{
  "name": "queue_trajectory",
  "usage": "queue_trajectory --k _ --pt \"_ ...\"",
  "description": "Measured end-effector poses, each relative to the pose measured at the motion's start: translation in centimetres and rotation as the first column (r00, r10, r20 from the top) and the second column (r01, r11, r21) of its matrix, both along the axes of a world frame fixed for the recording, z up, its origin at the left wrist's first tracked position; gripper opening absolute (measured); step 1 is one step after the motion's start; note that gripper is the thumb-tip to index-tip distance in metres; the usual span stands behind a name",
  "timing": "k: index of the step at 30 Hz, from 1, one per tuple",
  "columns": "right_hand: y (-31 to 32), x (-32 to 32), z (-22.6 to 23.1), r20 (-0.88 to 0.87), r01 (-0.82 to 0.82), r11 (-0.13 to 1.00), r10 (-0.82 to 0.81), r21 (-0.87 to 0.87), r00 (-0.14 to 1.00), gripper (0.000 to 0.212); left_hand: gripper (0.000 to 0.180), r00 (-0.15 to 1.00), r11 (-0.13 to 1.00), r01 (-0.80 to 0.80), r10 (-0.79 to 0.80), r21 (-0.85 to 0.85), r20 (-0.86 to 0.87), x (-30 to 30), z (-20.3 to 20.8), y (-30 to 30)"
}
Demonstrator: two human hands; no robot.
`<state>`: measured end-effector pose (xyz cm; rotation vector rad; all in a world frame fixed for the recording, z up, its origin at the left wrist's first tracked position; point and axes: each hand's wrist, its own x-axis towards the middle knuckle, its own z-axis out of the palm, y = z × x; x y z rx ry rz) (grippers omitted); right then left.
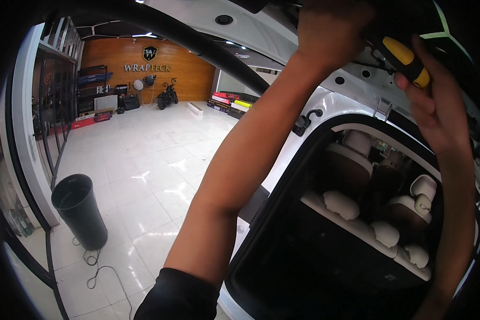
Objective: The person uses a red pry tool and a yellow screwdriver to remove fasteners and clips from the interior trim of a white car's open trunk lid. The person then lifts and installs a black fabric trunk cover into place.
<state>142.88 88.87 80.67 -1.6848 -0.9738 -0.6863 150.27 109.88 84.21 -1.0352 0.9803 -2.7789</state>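
- Left hand (336,29): top of frame, right of centre, raised to the underside of a white raised panel (258,33); fingers lost in shadow, grip cannot be told.
- Right hand (441,109): upper right, fingers closed about the hand tool.
- Hand tool (399,52): yellow-and-black handle, tilted, upper right, just beside the left hand; its far end is unclear in the dark.
- White car (328,108): right half, rear opening below the arms; pale headrests (341,205) within.
- Bin (85,218): dark, tall, round, lower left, on pale tiles (144,197).
- Cable (109,266): thin, looped, beside the bin.
- Motorcycle (167,97): black, upper left, near a wood-toned wall (192,69).
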Motion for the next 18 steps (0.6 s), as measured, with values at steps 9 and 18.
queue_trajectory --k 9,18 --pt "0.8 2.7 -0.3 0.821 0.407 0.913 -0.250 0.024 0.513 0.049 0.026 0.995 0.999 0.048 -0.046 0.024 -0.093 -0.1 -0.2 -0.1" --pt "0.3 0.7 -0.1 0.820 0.456 0.888 -0.304 0.060 0.486 0.051 0.014 0.999 0.999 -0.014 0.013 -0.038 -0.031 -0.9 -0.1 -1.7"
